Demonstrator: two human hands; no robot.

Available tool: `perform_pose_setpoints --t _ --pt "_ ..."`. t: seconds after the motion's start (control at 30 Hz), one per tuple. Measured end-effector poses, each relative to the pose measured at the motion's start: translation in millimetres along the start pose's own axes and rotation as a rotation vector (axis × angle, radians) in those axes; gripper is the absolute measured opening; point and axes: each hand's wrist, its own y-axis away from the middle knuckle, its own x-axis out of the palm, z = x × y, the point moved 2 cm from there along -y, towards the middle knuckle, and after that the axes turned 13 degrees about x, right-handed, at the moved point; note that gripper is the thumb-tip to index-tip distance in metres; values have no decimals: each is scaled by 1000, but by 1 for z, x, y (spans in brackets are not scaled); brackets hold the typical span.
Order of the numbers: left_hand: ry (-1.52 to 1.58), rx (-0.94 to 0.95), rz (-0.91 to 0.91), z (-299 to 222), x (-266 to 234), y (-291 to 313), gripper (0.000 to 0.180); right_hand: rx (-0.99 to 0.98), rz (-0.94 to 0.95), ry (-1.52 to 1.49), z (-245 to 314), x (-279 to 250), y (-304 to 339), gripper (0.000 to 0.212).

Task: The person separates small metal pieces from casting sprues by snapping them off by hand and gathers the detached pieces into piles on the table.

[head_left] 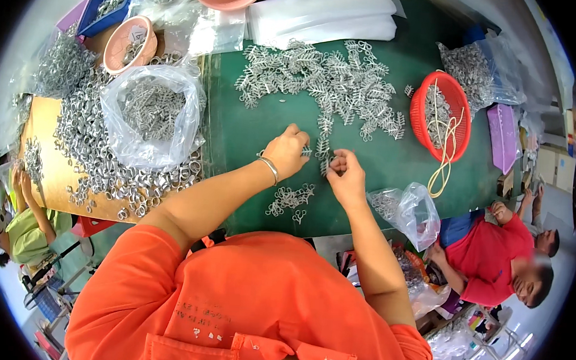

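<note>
My left hand (287,152), with a thin bracelet on the wrist, pinches a small grey metal branch piece (320,149) over the green table (251,129). My right hand (347,176) is closed on the same piece from the other side, fingers bent. Just beyond the hands spreads a wide heap of grey metal branch pieces (326,81). Below my left wrist lies a small cluster of loose metal rings (290,200).
A red basket (464,104) with metal parts and rubber bands sits right. A clear bag of parts (151,114) lies left amid scattered rings, with pink bowls (131,41) and a blue tray (115,5) behind. A small plastic bag (407,209) lies near right. Other people sit at left and lower right.
</note>
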Motion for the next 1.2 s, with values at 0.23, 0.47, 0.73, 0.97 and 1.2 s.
perform_pose_setpoints --t 0.23,0.47,0.73,0.97,1.2 --pt "1017 -526 -93 17 1 -1 14 -242 -131 358 3 -4 17 39" --pt "205 -193 -10 -5 -7 -29 31 179 137 -487 -22 -21 4 10" --pt "149 -6 -89 5 6 -24 22 243 379 -1176 -3 -41 4 16" --pt "553 -330 -188 4 -11 -6 10 -249 -280 47 30 5 -47 22" --pt "582 -597 -128 11 -21 -7 26 218 284 -626 18 -9 -42 28"
